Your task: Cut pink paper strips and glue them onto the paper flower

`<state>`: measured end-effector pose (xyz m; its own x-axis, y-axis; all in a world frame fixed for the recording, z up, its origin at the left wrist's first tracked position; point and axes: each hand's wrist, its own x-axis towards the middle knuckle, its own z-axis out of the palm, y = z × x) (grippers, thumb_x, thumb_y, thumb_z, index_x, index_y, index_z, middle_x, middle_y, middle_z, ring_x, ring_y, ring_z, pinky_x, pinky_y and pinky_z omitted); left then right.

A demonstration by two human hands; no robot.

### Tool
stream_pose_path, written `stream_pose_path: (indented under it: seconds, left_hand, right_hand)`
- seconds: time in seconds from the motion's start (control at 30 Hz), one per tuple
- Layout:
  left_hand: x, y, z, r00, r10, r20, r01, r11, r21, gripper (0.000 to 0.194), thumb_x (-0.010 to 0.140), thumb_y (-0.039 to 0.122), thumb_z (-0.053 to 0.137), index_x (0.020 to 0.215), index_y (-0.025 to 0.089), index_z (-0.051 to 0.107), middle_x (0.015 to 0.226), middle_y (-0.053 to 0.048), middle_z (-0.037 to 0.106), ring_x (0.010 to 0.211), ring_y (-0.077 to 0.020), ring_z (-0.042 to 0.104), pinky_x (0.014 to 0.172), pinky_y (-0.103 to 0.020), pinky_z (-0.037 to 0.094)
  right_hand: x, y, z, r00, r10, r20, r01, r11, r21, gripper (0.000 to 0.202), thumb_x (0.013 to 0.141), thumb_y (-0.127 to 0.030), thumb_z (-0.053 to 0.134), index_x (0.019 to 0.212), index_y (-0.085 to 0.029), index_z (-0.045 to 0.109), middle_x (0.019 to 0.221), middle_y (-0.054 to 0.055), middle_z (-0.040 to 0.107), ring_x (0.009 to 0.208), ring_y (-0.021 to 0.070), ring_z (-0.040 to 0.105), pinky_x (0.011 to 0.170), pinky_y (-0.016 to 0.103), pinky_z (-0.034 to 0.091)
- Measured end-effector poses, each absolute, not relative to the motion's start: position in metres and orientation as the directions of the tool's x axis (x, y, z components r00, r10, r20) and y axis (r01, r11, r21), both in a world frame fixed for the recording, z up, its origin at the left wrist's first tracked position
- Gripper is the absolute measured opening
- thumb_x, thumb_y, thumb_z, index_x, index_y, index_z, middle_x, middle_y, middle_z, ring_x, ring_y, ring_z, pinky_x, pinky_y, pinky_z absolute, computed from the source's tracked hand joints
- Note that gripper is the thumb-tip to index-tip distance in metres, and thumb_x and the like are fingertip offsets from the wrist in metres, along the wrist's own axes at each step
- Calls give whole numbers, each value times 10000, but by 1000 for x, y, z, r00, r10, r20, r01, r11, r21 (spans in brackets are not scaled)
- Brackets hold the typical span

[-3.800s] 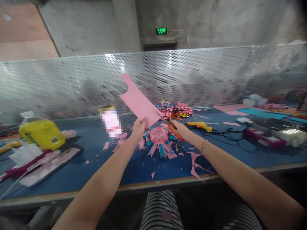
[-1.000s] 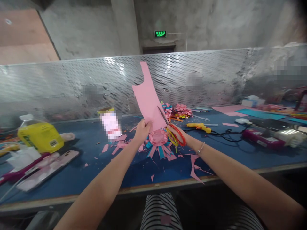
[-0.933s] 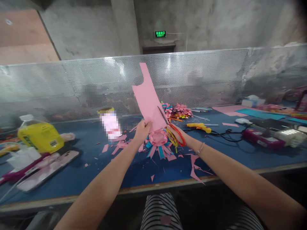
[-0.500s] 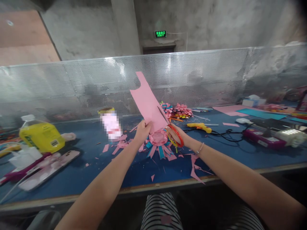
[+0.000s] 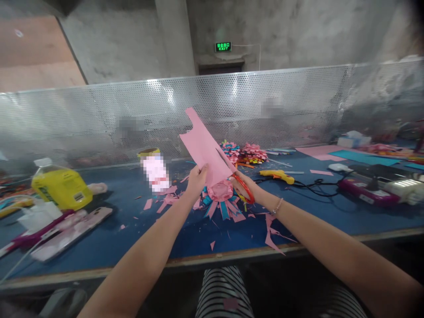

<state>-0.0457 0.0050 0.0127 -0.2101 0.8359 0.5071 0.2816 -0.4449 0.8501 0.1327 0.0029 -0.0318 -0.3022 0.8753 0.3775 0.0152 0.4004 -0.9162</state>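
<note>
A sheet of pink paper (image 5: 203, 148) with a curved notch cut from its upper left is pinched at its lower edge by my left hand (image 5: 198, 179). My right hand (image 5: 243, 184) is closed around the orange-red handles of a pair of scissors (image 5: 245, 191). Their dark blades lie along the paper's right side, pointing up and left. Below the paper, on the table, rests a pink and blue paper rosette (image 5: 221, 192) with ribbon-like tails, partly covered by the sheet and hands.
Pink scraps (image 5: 168, 198) litter the blue table (image 5: 142, 247). A yellow glue gun (image 5: 277, 176) lies to the right, near a purple power strip (image 5: 367, 191). Finished-looking paper pompoms (image 5: 254, 152) sit behind. At left are a yellow-liquid jug (image 5: 62, 187) and a phone (image 5: 74, 234).
The pink sheet's top has dipped slightly, and the sheet tilts a little more. The scissors remain at its right side. The whole view has shifted slightly.
</note>
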Motion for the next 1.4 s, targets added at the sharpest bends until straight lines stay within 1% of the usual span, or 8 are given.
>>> stream_pose_path:
  seconds: [0.1, 0.3, 0.5, 0.6, 0.73, 0.9, 1.17, 1.4]
  left_hand:
    - [-46, 3, 15, -174, 792, 585, 413, -481, 774, 248, 714, 374, 504, 653, 139, 553, 600, 8, 525, 609, -134, 463, 578, -249, 339]
    - [-46, 0, 16, -156, 770, 618, 493, -482, 724, 258, 753, 367, 448, 681, 139, 547, 633, -6, 544, 623, -144, 464, 602, -260, 332]
    - [-44, -5, 18, -161, 765, 624, 578, -439, 688, 264, 755, 362, 450, 585, 161, 474, 552, 22, 459, 559, -123, 412, 550, -251, 291]
    - [-42, -7, 20, -107, 761, 639, 620, -451, 642, 258, 758, 339, 446, 578, 160, 489, 562, 15, 467, 578, -127, 427, 555, -247, 292]
    - [-41, -11, 21, -18, 767, 642, 723, -434, 538, 282, 781, 338, 414, 597, 155, 524, 555, 4, 471, 568, -131, 442, 536, -244, 281]
    - [-44, -10, 21, 4, 770, 638, 794, -390, 466, 309, 790, 350, 405, 630, 144, 571, 537, -11, 480, 548, -141, 463, 522, -249, 277]
    - [-47, -9, 23, 123, 746, 655, 818, -450, 358, 321, 794, 338, 416, 584, 164, 585, 510, -34, 494, 533, -157, 484, 540, -255, 296]
    - [-45, -12, 24, 115, 746, 656, 803, -459, 381, 288, 787, 327, 429, 629, 166, 608, 529, -35, 516, 551, -157, 496, 550, -251, 312]
  right_hand:
    - [132, 1, -29, -292, 882, 370, 20, 393, -919, 325, 723, -516, 501, 797, -207, 428, 516, -76, 367, 402, 47, 321, 371, 191, 261]
    - [131, 6, -35, -284, 891, 353, 4, 369, -929, 354, 704, -549, 507, 769, -213, 413, 508, -80, 379, 399, 47, 333, 369, 183, 267]
    - [128, -4, -23, -340, 905, 256, -119, 229, -966, 410, 654, -585, 532, 675, -213, 361, 479, -81, 374, 366, 50, 332, 350, 198, 253]
    - [128, -14, -13, -371, 908, 194, -128, 157, -979, 439, 635, -611, 528, 633, -215, 338, 451, -79, 364, 355, 54, 317, 337, 209, 227]
    - [132, -16, -10, -413, 882, 228, -99, 206, -974, 443, 661, -626, 488, 595, -213, 344, 435, -69, 377, 358, 58, 327, 339, 209, 246]
    - [139, -12, -14, -477, 839, 263, -26, 286, -958, 409, 739, -581, 431, 588, -202, 389, 437, -46, 417, 362, 68, 372, 338, 206, 281]
    - [136, -14, -12, -398, 891, 218, 25, 249, -968, 352, 724, -542, 480, 641, -217, 372, 435, -69, 402, 328, 58, 343, 308, 193, 276]
    - [131, -9, -17, -325, 911, 253, -16, 263, -965, 356, 726, -557, 474, 670, -223, 365, 427, -82, 381, 324, 52, 327, 306, 182, 267]
